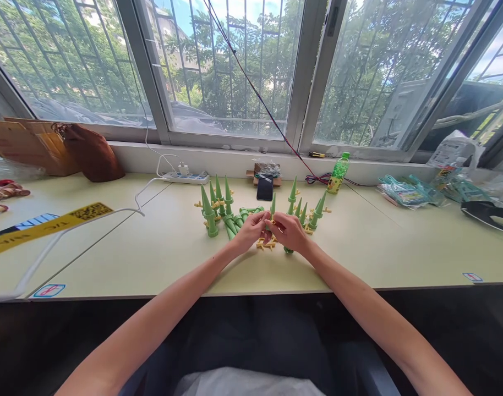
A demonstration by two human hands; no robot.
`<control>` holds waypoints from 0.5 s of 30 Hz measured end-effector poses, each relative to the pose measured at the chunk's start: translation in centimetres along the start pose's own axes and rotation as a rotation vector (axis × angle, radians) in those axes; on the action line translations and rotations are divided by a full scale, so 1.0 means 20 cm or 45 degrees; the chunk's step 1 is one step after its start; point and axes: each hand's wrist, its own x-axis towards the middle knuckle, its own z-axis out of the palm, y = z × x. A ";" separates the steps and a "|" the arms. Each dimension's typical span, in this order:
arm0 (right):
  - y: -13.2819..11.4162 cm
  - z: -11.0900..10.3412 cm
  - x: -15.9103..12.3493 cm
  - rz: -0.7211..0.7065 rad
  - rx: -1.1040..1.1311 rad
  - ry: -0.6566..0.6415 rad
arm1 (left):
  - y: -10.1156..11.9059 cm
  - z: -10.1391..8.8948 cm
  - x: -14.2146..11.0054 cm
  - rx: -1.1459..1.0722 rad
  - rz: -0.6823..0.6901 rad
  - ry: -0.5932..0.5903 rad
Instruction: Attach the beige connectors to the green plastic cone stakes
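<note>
My left hand [251,230] and my right hand [290,232] meet over the middle of the pale green table [152,253], fingers curled together around one green cone spike [272,206] that points up between them. Small yellow connector pieces [266,244] lie on the table just below my hands. A group of upright green spikes [215,206] stands to the left, some lying flat beside them. Another group of green spikes [307,212] stands to the right behind my right hand.
A black phone [265,187] lies behind the spikes by a small box. A white power strip [184,176] with cable sits at the back left, a green bottle [338,173] at the back right. Brown bag [90,151], cardboard, yellow strip [45,226] left; plastic packets [408,191] right.
</note>
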 end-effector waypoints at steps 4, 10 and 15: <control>0.01 0.02 -0.01 0.080 0.015 0.071 | 0.00 0.00 0.00 -0.006 -0.002 0.008; 0.02 0.03 -0.01 0.176 0.060 0.100 | 0.01 0.00 0.00 0.060 0.007 0.039; 0.02 0.02 -0.01 0.208 0.088 0.126 | 0.04 0.01 -0.01 0.332 0.161 0.200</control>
